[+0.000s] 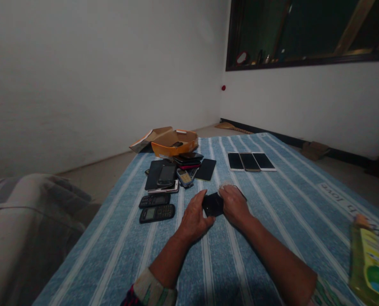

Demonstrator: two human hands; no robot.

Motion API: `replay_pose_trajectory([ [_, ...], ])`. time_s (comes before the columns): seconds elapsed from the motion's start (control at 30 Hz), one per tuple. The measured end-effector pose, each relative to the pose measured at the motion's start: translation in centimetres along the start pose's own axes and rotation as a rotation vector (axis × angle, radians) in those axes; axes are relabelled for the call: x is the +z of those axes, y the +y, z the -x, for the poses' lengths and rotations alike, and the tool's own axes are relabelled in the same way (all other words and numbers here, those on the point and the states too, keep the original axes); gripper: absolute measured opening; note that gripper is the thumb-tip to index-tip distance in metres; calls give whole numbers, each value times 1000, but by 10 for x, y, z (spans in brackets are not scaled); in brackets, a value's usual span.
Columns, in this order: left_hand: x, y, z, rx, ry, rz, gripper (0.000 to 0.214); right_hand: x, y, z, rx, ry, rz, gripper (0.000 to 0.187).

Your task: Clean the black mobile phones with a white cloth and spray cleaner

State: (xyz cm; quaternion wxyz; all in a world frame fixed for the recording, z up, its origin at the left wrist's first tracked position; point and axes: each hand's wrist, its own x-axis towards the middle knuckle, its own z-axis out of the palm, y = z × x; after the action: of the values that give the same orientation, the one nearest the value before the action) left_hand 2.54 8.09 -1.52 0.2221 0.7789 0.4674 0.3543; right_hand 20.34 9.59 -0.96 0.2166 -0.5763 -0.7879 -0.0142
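A black phone (212,204) lies on the blue striped cloth (272,212) between both hands. My left hand (194,216) grips its left edge, fingers curled round it. My right hand (234,204) presses on its right side with a pale cloth or wipe (225,187) bunched under the fingers. Just to the left lie two dark keypad phones (156,207). Beyond them sits a heap of several phones and dark screens (176,172).
Three smartphones (251,161) lie side by side at the back right. An open orange cardboard box (173,142) stands at the far end. A green and yellow packet (369,263) lies at the right edge. A striped bundle (23,221) sits off to the left.
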Motion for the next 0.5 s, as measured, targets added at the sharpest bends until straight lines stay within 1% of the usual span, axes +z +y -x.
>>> replay_pose_trajectory([
  [0.1, 2, -4, 0, 22, 17, -10, 77, 2, -17, 0, -88, 8, -81, 22],
  [0.2, 4, -8, -1, 46, 33, -15, 75, 6, -29, -1, -210, -10, -203, 20],
  [0.3, 4, -9, -1, 58, 31, -15, 76, 9, -30, -3, -360, -18, -332, 19],
  [0.37, 3, -8, -1, 62, 18, -19, 77, 9, -28, -3, -426, -24, -382, 19],
  [0.5, 2, -7, -1, 58, 7, -29, 75, 5, -25, -3, -444, -45, -394, 21],
])
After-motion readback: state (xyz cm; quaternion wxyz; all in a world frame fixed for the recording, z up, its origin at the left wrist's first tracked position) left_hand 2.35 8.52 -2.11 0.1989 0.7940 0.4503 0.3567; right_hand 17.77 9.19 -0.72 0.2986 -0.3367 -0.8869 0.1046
